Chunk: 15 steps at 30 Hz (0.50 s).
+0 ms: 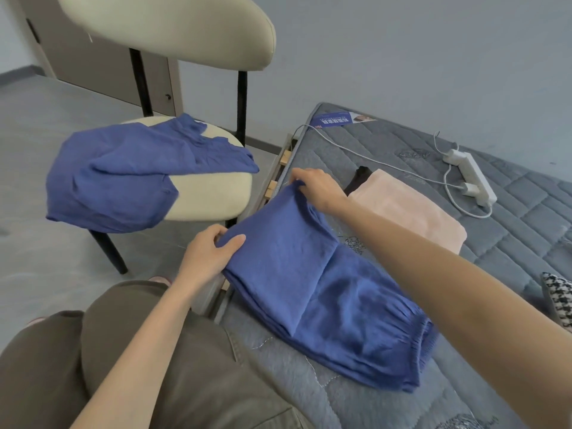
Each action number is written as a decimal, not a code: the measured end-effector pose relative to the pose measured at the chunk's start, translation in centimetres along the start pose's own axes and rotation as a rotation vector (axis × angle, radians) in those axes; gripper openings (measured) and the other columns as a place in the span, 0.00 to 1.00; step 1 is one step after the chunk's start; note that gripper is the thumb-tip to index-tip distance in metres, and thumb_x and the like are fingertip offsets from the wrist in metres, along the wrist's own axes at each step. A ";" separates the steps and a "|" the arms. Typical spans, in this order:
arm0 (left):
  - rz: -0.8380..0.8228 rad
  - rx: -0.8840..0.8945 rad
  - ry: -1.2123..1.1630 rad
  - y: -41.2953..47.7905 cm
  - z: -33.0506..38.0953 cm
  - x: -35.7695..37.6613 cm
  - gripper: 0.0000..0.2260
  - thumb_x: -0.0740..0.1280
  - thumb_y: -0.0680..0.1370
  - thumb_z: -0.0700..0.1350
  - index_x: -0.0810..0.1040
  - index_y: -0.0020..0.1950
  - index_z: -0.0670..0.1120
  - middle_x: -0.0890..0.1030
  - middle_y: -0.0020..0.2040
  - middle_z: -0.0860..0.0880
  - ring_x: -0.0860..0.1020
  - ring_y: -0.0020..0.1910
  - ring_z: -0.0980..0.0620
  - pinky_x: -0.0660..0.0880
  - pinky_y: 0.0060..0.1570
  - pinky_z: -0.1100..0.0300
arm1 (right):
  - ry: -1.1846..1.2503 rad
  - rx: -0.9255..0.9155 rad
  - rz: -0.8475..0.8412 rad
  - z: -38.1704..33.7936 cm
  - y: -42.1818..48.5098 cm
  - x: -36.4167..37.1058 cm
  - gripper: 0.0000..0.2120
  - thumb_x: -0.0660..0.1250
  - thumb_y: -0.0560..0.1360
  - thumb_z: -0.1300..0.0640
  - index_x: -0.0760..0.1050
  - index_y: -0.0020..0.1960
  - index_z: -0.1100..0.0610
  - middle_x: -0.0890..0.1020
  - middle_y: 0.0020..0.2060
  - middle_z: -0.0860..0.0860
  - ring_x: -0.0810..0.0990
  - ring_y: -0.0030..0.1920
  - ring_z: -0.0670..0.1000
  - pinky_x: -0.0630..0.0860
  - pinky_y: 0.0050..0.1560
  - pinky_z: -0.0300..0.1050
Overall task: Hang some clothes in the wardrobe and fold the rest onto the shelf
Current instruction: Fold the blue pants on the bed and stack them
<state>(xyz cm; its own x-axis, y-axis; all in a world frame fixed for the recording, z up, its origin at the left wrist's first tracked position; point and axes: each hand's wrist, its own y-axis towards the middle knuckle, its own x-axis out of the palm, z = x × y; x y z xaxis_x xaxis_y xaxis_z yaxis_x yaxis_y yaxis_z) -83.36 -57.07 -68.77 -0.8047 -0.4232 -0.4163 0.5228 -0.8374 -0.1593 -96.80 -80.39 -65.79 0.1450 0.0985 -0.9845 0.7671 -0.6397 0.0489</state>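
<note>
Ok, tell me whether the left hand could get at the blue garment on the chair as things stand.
Probably yes, once it lets go: the left hand is pinching the blue trousers on the mattress, and the blue garment lies uncovered on the chair just beyond it, nothing between.

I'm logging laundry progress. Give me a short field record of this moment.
left hand: grips near corner of blue trousers
right hand: pinches far corner of same trousers
trousers: partly folded on mattress
chair: holds blue top, unfolded
already folded: pink garment over a dark one
also on mattress: power strip
</note>
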 end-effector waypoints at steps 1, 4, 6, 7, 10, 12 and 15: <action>0.004 0.035 -0.025 -0.1 0.6 -0.2 0.09 0.68 0.77 0.49 0.75 0.42 0.46 0.77 0.37 0.52 0.73 0.35 0.55 0.65 0.33 0.60 | 0.047 0.020 0.035 -0.1 -0.1 -0.5 0.11 0.57 0.73 0.69 0.72 0.51 0.59 0.79 0.49 0.57 0.75 0.47 0.60 0.73 0.45 0.53; -0.010 0.112 -0.084 -0.9 2.9 0.2 0.06 0.71 0.75 0.47 0.76 0.42 0.47 0.78 0.37 0.52 0.74 0.34 0.57 0.67 0.31 0.65 | 0.126 0.071 0.082 0.8 -0.8 -1.8 0.10 0.59 0.73 0.70 0.74 0.51 0.62 0.80 0.48 0.59 0.76 0.48 0.60 0.72 0.46 0.52; -0.085 0.119 -0.145 -1.7 4.7 1.1 0.05 0.71 0.74 0.43 0.76 0.43 0.47 0.77 0.37 0.52 0.73 0.30 0.61 0.67 0.26 0.69 | 0.152 0.108 0.090 1.8 -2.0 -2.8 0.10 0.60 0.72 0.71 0.74 0.50 0.62 0.81 0.45 0.60 0.77 0.47 0.61 0.73 0.46 0.53; -0.148 0.116 -0.168 -2.2 5.6 1.6 0.05 0.71 0.74 0.41 0.75 0.43 0.46 0.77 0.36 0.51 0.72 0.27 0.62 0.67 0.23 0.68 | 0.163 0.121 0.088 2.4 -2.7 -3.2 0.10 0.59 0.71 0.71 0.73 0.49 0.61 0.81 0.43 0.60 0.78 0.46 0.61 0.74 0.46 0.55; -0.336 0.133 -0.127 -3.9 8.1 3.4 0.05 0.70 0.74 0.40 0.75 0.44 0.47 0.77 0.38 0.50 0.73 0.28 0.59 0.68 0.22 0.67 | 0.137 0.173 0.028 4.1 -5.7 -4.7 0.10 0.59 0.71 0.69 0.71 0.48 0.58 0.81 0.39 0.57 0.78 0.42 0.60 0.73 0.43 0.51; -0.416 0.152 -0.111 -4.9 9.2 5.0 0.06 0.70 0.74 0.40 0.74 0.45 0.47 0.77 0.38 0.49 0.74 0.30 0.57 0.70 0.24 0.67 | 0.043 0.176 0.010 5.5 -7.6 -5.6 0.09 0.60 0.71 0.63 0.71 0.49 0.53 0.82 0.38 0.53 0.78 0.40 0.58 0.73 0.44 0.50; -0.529 0.161 -0.111 -6.4 10.0 7.7 0.07 0.70 0.74 0.39 0.74 0.44 0.47 0.76 0.37 0.49 0.74 0.27 0.58 0.72 0.25 0.66 | 0.057 0.188 0.027 7.1 -11.0 -6.9 0.09 0.63 0.68 0.64 0.73 0.44 0.51 0.80 0.39 0.52 0.76 0.41 0.55 0.74 0.43 0.49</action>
<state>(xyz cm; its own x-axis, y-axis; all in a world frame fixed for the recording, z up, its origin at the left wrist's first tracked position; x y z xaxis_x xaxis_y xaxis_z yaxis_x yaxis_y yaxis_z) -95.75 -58.43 -61.99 -0.9748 0.0426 -0.2189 -0.0029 -0.9840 -0.1783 -110.64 -79.42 -60.69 0.2033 0.1191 -0.9718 0.6329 -0.7733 0.0377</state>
